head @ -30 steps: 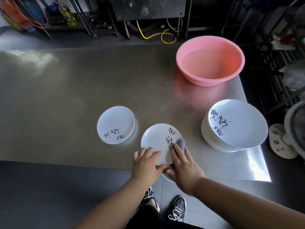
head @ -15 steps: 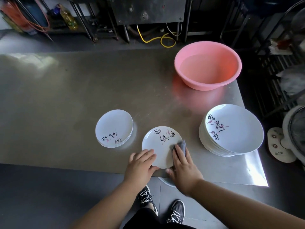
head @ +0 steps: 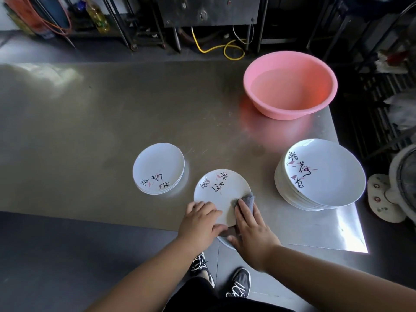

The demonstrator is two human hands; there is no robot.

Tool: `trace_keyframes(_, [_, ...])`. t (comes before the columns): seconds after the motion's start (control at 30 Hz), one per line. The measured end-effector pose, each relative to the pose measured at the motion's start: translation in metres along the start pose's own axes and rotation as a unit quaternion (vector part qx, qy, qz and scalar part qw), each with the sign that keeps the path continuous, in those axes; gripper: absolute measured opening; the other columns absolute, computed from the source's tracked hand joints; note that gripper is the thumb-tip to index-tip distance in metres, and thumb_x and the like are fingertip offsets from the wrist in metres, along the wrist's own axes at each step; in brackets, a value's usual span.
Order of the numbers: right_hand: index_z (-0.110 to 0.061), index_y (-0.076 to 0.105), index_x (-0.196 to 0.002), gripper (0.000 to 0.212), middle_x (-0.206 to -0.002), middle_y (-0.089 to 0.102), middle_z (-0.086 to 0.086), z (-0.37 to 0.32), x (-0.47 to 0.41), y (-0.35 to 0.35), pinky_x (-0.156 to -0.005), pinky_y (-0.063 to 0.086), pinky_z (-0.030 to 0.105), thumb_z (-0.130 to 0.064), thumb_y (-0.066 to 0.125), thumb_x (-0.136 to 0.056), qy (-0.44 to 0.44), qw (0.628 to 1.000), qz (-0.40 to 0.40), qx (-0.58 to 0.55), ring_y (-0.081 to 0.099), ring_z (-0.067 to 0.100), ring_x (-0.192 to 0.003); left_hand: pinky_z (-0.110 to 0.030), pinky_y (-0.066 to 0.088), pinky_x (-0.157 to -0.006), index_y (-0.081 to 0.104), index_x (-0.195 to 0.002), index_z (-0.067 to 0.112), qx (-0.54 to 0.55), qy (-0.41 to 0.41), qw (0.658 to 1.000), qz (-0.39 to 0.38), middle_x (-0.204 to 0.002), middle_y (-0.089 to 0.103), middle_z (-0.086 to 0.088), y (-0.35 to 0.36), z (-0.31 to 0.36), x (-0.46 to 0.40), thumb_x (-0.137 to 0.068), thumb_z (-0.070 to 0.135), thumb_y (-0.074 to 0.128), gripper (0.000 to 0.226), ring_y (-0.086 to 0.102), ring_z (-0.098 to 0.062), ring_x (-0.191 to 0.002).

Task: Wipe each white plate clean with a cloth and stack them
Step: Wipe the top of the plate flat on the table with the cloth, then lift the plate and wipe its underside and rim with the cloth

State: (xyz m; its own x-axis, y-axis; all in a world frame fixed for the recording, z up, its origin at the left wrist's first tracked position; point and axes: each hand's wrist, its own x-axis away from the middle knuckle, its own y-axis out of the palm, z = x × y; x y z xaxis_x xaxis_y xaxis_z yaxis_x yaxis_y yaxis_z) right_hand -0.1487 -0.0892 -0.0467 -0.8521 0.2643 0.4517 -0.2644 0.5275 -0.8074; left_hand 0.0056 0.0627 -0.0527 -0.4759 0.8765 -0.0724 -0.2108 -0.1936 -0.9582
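Observation:
A white plate [head: 219, 193] with black writing lies at the near edge of the steel table [head: 90, 131], its near rim hanging past the edge. My left hand [head: 200, 221] grips the plate's near-left rim. My right hand [head: 252, 230] presses a grey cloth [head: 247, 200] flat on the plate's right side with straight fingers. A low stack of white plates [head: 158, 168] stands to the left. A tall stack of larger white plates [head: 322, 174] stands at the right, close to the table's right edge.
A pink basin [head: 290, 84] holding water sits at the table's far right corner. A fan [head: 403, 188] stands on the floor beyond the right edge. Metal frames, cables and bottles line the floor behind the table. My shoes show below the near edge.
The plate has turned anticlockwise under my hands: its writing went from the right side by the cloth to the far side. Both hands stay on its near part.

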Motion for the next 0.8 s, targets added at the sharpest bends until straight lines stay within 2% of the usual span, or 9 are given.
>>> trace_keyframes(0.07, [-0.024,-0.003,-0.168,0.104,-0.172,-0.017,-0.014,0.008,-0.006,-0.009,-0.129,0.014,0.040,-0.088,-0.003,-0.086,-0.010,1.000,-0.001,0.002,-0.016,0.024,-0.161,-0.040,0.034,-0.101,0.074,-0.112,0.030,0.001,0.001,1.000,-0.007,-0.124,0.063,0.013,-0.004,-0.007,-0.003,-0.081,0.069,0.063,0.052,0.059,-0.019,-0.120])
trace_keyframes(0.13, [-0.026,0.006,-0.168,0.089,-0.174,-0.008,-0.016,0.017,-0.025,-0.026,-0.129,0.021,0.043,-0.075,0.019,-0.096,-0.014,0.999,0.039,0.017,-0.005,0.025,-0.162,-0.047,0.034,-0.105,0.072,-0.122,0.029,0.009,-0.030,0.999,-0.012,-0.142,0.059,0.012,-0.009,-0.018,-0.003,-0.080,0.068,0.067,0.057,0.050,-0.016,-0.137])
trace_keyframes(0.23, [-0.025,0.014,-0.168,0.076,-0.174,-0.003,-0.017,0.022,-0.050,-0.046,-0.129,0.022,0.044,-0.060,0.036,-0.105,0.004,0.997,0.072,-0.007,-0.004,0.024,-0.162,-0.043,0.036,-0.103,0.074,-0.124,0.028,0.006,-0.017,1.000,-0.020,-0.145,0.062,0.011,-0.010,-0.031,-0.003,-0.080,0.058,0.078,0.054,0.055,-0.016,-0.137])
trace_keyframes(0.37, [-0.015,0.005,-0.168,0.092,-0.175,-0.011,-0.003,-0.003,-0.028,-0.014,-0.131,0.014,0.044,-0.071,0.019,-0.097,0.041,0.998,0.054,0.007,-0.008,0.036,-0.160,-0.038,0.035,-0.098,0.076,-0.119,0.026,0.022,-0.023,0.999,-0.019,-0.140,0.066,0.011,-0.003,-0.030,-0.004,-0.073,0.052,0.090,0.055,0.060,-0.016,-0.130])
trace_keyframes(0.43, [-0.011,0.003,-0.167,0.099,-0.174,-0.013,0.002,-0.014,-0.008,0.006,-0.131,0.010,0.043,-0.076,0.006,-0.093,0.035,0.998,0.041,0.028,-0.010,0.039,-0.160,-0.036,0.034,-0.098,0.076,-0.119,0.025,0.038,-0.022,0.999,-0.009,-0.141,0.066,0.011,0.001,-0.031,-0.002,-0.074,0.052,0.088,0.054,0.058,-0.015,-0.131])
trace_keyframes(0.5, [-0.012,0.006,-0.167,0.096,-0.175,-0.010,0.001,-0.013,-0.014,0.002,-0.130,0.009,0.043,-0.075,0.008,-0.095,0.042,0.998,0.045,0.020,-0.007,0.038,-0.160,-0.036,0.035,-0.100,0.076,-0.119,0.025,0.043,-0.006,0.999,0.006,-0.140,0.066,0.010,0.000,-0.033,-0.003,-0.079,0.054,0.077,0.050,0.059,-0.016,-0.130])
trace_keyframes(0.6, [-0.015,0.019,-0.167,0.076,-0.175,0.007,-0.003,-0.003,-0.050,-0.027,-0.129,0.017,0.043,-0.058,0.034,-0.106,0.051,0.992,0.111,-0.015,0.006,0.036,-0.158,-0.040,0.042,-0.100,0.076,-0.120,0.027,0.036,0.001,0.999,-0.002,-0.140,0.066,0.010,-0.001,-0.036,-0.007,-0.081,0.056,0.073,0.048,0.060,-0.017,-0.129])
trace_keyframes(0.67, [-0.018,0.029,-0.165,0.065,-0.173,0.019,-0.007,0.002,-0.066,-0.040,-0.126,0.027,0.043,-0.047,0.041,-0.108,0.046,0.988,0.142,-0.037,0.019,0.035,-0.152,-0.042,0.048,-0.097,0.075,-0.120,0.028,0.039,-0.010,0.999,-0.017,-0.141,0.066,0.011,-0.002,-0.035,-0.008,-0.079,0.056,0.078,0.049,0.059,-0.018,-0.129])
trace_keyframes(0.8, [-0.005,0.061,-0.143,0.048,-0.152,0.055,0.011,-0.002,-0.053,-0.016,-0.103,0.052,0.050,-0.029,0.051,-0.103,0.032,0.968,0.249,-0.007,0.054,0.042,-0.116,-0.043,0.050,-0.091,0.074,-0.114,0.032,0.032,-0.021,0.999,-0.019,-0.134,0.066,0.014,-0.002,-0.033,-0.014,-0.078,0.065,0.070,0.049,0.058,-0.018,-0.121])
